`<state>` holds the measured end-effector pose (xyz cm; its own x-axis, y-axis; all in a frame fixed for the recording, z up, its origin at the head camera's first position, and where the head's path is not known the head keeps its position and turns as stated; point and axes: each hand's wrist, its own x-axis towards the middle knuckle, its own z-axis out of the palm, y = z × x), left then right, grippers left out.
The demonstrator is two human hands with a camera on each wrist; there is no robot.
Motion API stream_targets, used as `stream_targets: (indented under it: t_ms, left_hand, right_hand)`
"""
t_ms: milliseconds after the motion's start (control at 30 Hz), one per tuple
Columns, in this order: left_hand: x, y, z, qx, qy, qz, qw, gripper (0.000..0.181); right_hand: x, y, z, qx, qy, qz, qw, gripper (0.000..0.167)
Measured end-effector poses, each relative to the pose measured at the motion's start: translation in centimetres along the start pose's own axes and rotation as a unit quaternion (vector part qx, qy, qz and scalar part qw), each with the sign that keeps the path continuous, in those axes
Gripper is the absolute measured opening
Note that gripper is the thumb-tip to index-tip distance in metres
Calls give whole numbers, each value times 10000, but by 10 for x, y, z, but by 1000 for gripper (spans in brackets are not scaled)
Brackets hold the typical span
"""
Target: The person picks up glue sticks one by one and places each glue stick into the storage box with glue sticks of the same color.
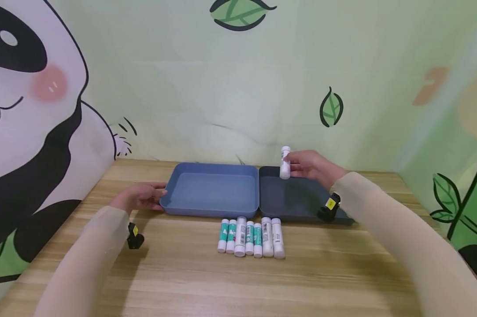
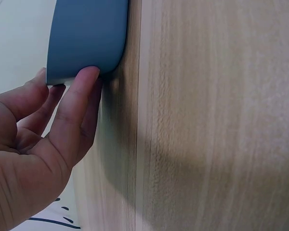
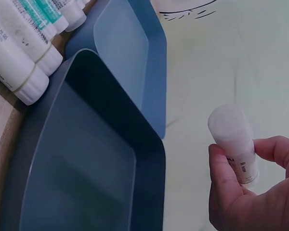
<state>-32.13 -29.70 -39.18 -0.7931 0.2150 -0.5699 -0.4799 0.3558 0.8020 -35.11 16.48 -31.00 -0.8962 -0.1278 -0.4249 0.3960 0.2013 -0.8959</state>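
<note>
A white glue stick (image 1: 285,163) is pinched upright between the thumb and fingers of my right hand (image 1: 310,165), raised above the dark grey tray (image 1: 301,202). In the right wrist view the glue stick (image 3: 233,139) has small dark print on its side. My left hand (image 1: 143,196) holds the left end of the blue tray (image 1: 210,193). In the left wrist view its thumb is at the rim and its fingers press the outer wall of the blue tray (image 2: 89,38). Several glue sticks (image 1: 240,237) lie in a row in front of the trays.
The two trays stand side by side near the back of the wooden table (image 1: 206,286). Some of the lying glue sticks have green labels, others are mostly white. A backdrop (image 1: 175,88) with a panda and leaves rises behind the table.
</note>
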Motion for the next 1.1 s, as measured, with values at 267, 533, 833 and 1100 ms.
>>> stream_targets:
  t_ms: [267,533,833,1100]
  left_hand:
    - [0,0,0,-31,-32,24,10000,67]
    - [2,-4,-1,-123,-141,59,9998,67]
    - [3,-2,-3,-138,-127,70,9998,67]
    - [4,-3,-2,-119,-73,12,9999,67]
  right_hand:
    - [18,12,9,85,-273,11,9996,47]
    - [28,26,19,-156,-312,196,9992,46]
    - [39,37,25,-437,-296,298,9982,47]
    - [87,67,22,-393,-537,390,9970,47]
